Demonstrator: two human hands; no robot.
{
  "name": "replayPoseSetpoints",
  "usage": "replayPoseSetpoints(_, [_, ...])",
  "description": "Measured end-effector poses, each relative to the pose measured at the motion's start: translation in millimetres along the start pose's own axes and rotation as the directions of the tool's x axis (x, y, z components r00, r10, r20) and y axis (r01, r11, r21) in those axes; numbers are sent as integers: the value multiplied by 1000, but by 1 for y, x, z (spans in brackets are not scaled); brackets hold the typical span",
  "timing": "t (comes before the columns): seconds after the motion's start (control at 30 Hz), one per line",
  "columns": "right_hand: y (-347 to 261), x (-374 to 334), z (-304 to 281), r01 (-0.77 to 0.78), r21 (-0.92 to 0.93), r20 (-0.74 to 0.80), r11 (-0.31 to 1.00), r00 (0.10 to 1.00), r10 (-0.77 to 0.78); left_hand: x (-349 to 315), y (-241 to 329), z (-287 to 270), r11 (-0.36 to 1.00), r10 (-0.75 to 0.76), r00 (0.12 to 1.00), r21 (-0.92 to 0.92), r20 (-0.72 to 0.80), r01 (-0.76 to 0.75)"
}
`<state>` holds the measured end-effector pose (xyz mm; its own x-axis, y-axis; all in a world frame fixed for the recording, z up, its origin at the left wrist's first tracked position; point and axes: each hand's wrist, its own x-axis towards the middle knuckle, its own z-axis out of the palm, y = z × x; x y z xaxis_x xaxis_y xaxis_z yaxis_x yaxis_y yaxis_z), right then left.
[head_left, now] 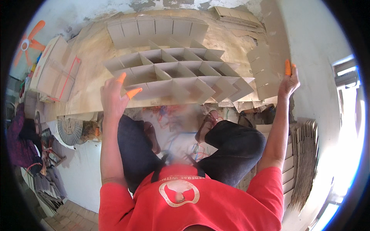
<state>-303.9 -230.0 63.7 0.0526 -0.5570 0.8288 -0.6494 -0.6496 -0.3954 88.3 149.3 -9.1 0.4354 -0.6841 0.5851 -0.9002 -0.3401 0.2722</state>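
A brown cardboard divider grid (181, 75) of crossed slotted strips lies on a low cardboard-covered bench (92, 57) in front of me. My left hand (115, 94), with orange rubber caps on its fingertips, hovers open at the grid's near left corner. My right hand (288, 81), also with an orange fingertip cap, is raised at the right and grips a tall slotted cardboard strip (271, 42) that stands upright beside the grid. My knees in dark trousers and sandalled feet show below the bench.
A row of slotted strips (158, 29) lies at the bench's far side. Cardboard boxes (54, 69) sit at the left, an orange fan (27, 42) beyond them. A stack of flat cardboard strips (304, 161) leans at the right near a bright window.
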Motion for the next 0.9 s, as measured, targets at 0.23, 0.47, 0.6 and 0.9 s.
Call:
replayPoseSetpoints(0.23, [-221, -3, 5, -230, 485, 516, 844, 854, -63, -10, -19, 16, 868, -238, 950, -395, 200, 300])
replayPoseSetpoints(0.47, [-269, -55, 45, -361, 584, 723, 727, 639, -263, -13, -19, 28, 793, -184, 969, -559, 162, 244])
replayPoseSetpoints(0.6, [-278, -71, 64, -266, 620, 693, 738, 626, -357, -12, -17, 25, 789, -192, 966, -558, 174, 257])
replayPoseSetpoints(0.9, [-292, -86, 78, -160, 641, 674, 751, 586, -451, -13, -20, 28, 803, -186, 970, -545, 155, 241])
